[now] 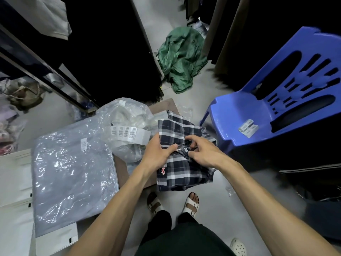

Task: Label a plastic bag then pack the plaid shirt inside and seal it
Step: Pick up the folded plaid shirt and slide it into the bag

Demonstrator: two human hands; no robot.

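The plaid shirt, dark navy with white checks and a small red logo, hangs folded in front of me above the floor. My left hand grips its left side, thumb on top near the buttons. My right hand pinches the fabric at the button placket. A strip of barcode labels lies on a crumpled clear plastic bag just left of the shirt. A large flat clear bag with grey contents lies further left, with a small label on it.
A blue plastic chair stands at the right with a barcode sticker on its seat. A green garment lies on the floor ahead. Dark racks stand at the left and behind. My sandalled feet are below the shirt.
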